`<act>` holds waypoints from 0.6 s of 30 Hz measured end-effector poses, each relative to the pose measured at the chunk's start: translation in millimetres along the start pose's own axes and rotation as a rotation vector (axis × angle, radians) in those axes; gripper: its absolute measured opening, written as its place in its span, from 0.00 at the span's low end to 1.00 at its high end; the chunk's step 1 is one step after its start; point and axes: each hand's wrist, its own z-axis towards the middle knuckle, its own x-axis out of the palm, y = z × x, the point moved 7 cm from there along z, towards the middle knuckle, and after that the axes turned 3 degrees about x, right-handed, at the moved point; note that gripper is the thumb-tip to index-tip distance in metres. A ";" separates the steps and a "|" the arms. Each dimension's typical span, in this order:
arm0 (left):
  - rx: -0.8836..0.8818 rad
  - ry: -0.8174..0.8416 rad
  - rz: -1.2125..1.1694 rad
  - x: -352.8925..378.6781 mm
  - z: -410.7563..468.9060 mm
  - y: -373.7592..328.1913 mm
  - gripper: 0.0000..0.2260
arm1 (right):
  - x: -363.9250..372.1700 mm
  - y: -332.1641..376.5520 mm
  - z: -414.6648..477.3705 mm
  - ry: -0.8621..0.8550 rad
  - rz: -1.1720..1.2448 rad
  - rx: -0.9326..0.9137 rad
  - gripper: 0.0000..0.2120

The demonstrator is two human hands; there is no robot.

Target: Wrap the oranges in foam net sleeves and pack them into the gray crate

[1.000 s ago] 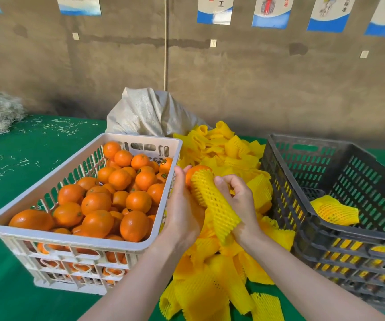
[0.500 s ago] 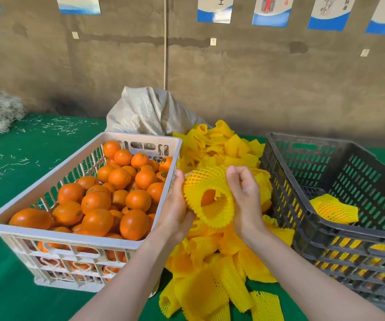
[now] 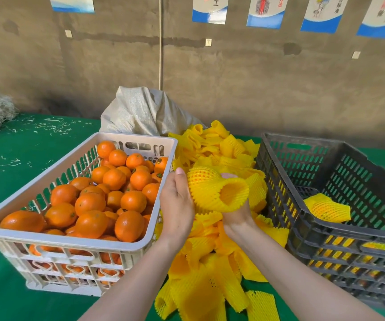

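Left hand (image 3: 177, 205), right hand (image 3: 235, 216), holding sleeved orange (image 3: 206, 185)

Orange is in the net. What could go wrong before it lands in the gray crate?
1. The sleeved orange sits at the net's far end while the near end gapes open; if tilted, it may slide out of the left hand and right hand.
2. The gray crate has tall walls; a drop from the rim could bruise it.

One wide-angle camera, worn on the person's head, looks forward and down over the green-covered table (image 3: 13, 181), close above the left hand (image 3: 177, 205) and right hand (image 3: 235, 216) holding a yellow foam net sleeve (image 3: 210, 193) mid-frame; a brown wall (image 3: 256, 89) stands behind the table's far edge.
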 end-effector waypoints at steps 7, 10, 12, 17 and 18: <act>0.134 -0.014 0.186 2.1 -0.6 -4.0 0.14 | 20.0 -5.4 -4.3 0.161 0.354 0.280 0.30; 0.149 0.001 0.243 4.0 0.6 -0.3 0.15 | 21.8 -11.2 -3.8 0.184 0.251 0.360 0.32; 0.122 0.014 0.256 5.3 1.8 4.1 0.14 | 16.9 -14.8 -3.0 0.138 0.173 0.376 0.26; 0.089 0.056 0.125 5.3 2.8 8.5 0.16 | 3.3 -15.6 1.5 0.009 0.170 0.327 0.11; 0.080 0.076 0.083 6.0 3.1 10.0 0.18 | 3.7 -15.8 2.0 0.023 0.183 0.327 0.13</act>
